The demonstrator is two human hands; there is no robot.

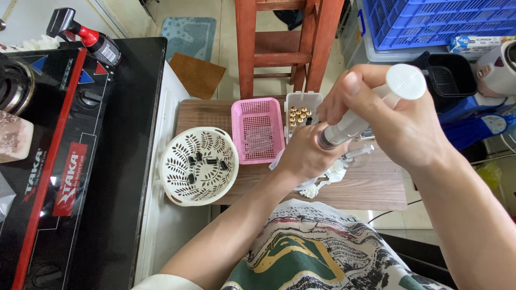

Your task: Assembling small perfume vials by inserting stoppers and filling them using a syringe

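at the far left stands a black gas stove (pixel 80 161) with red stripes, and on its top corner lies a small torch (pixel 86 35) with a red and black body. to the right of the stove is a low wooden desk (pixel 376 188). on the left part of the desk sits a round cream basket (pixel 174 185) with a leaf pattern cut in its wall, and some small dark pieces lie inside it. just beside it, to the right, is a pink plastic basket (pixel 257 107) of square shape. next comes a small white tray (pixel 302 99) that holds a few little golden metal parts.

in front of this tray the left hand (pixel 306 156) is closed around something small, but the fingers hide it and i cannot tell what it is. crumpled white tissue (pixel 320 185) lies on the desk under this hand. the right hand (pixel 392 123) is above it, a little to the right, with the fingers wrapped around a large grey-white syringe (pixel 371 107). the syringe is tilted, its round ribbed plunger head points up and right, and its lower end meets the left hand. behind the desk is a red-brown wooden chair (pixel 285 43), and at the far right a blue plastic crate (pixel 435 21).
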